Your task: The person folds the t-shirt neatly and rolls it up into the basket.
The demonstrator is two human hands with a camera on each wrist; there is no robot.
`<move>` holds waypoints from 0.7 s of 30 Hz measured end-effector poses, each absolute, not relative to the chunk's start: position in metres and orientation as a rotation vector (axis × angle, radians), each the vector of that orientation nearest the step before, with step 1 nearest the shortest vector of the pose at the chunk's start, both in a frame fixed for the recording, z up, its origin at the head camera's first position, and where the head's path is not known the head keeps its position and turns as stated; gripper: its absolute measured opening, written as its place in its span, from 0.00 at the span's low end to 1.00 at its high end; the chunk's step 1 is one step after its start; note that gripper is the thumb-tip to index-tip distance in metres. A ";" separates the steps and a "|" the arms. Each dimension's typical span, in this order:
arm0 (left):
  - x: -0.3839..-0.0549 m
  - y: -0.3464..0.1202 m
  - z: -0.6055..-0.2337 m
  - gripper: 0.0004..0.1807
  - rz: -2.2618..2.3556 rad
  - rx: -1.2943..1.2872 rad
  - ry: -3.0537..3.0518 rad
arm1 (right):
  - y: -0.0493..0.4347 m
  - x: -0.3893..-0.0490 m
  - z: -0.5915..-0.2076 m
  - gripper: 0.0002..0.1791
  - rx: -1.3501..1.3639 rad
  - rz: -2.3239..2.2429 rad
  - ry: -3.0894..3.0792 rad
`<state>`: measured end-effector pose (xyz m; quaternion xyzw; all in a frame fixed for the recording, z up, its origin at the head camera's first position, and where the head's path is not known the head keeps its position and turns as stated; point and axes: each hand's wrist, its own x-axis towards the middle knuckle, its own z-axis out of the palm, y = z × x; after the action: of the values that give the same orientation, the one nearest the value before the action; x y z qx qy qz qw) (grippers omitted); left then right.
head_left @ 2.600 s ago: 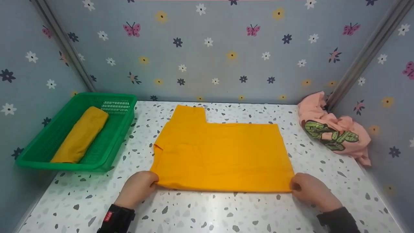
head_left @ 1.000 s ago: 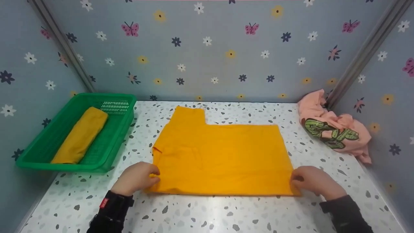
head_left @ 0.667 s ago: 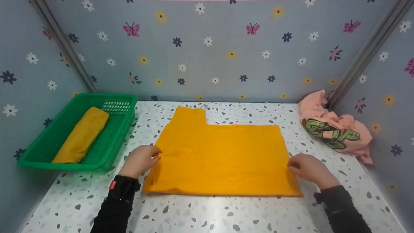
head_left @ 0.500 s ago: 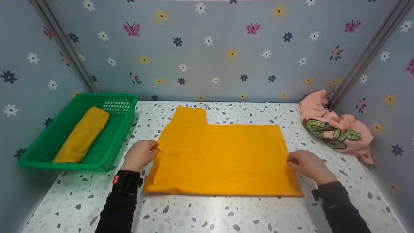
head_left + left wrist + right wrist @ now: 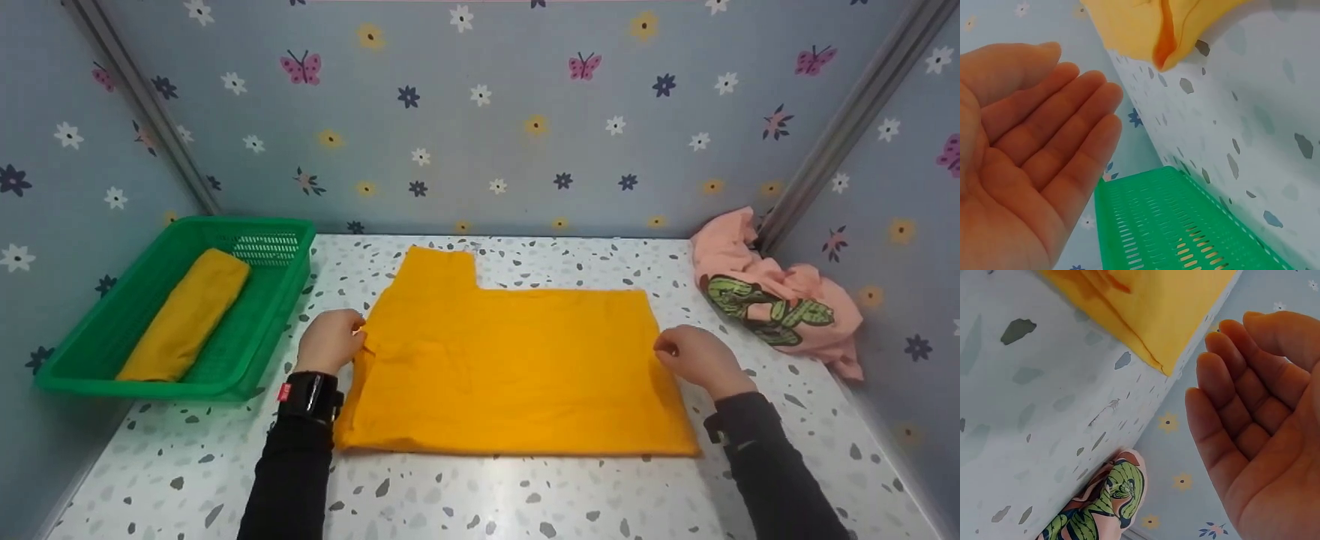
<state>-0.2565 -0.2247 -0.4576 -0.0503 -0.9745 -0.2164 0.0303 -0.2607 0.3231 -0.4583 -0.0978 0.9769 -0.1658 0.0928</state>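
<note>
Golden-yellow fabric, a flat-laid garment with one squared tab (image 5: 517, 367), lies in the middle of the table, between the person's two bare hands. The left hand (image 5: 330, 341) hangs at its nine o'clock edge, fingers loosely bent, thumb close over them, palm holding nothing. The right hand (image 5: 701, 361) is at three o'clock, curved just as softly and likewise holding nothing. From the left hand, the garment spreads towards three; from the right, towards nine. Its weave looks smooth, with shallow creases near the left; the tab juts out at eleven.

The white, grey-flecked tabletop (image 5: 517, 495) has a glossy sheen. Over at ten o'clock sits a green, slotted plastic basket (image 5: 217, 388) with a mustard-yellow, oblong cloth bundle (image 5: 187, 315) inside. At two o'clock a crumpled pink cloth with a green cactus print (image 5: 784, 300) slumps against the pale-blue, flower-patterned wall (image 5: 892, 285).
</note>
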 end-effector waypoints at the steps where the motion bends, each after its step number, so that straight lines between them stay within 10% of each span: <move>1: -0.258 -0.224 -0.458 0.13 -0.667 -0.139 -3.001 | 0.323 -0.263 -0.459 0.13 -0.279 -0.500 2.903; 21: -0.281 -0.219 -0.481 0.14 -0.656 0.130 -3.059 | 0.322 -0.294 -0.485 0.15 -0.119 -0.502 2.977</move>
<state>-0.2813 -0.2191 -0.4806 0.0415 -0.9769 -0.2096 0.0054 -0.2942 0.3220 -0.4849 -0.0393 0.9836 -0.1658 0.0598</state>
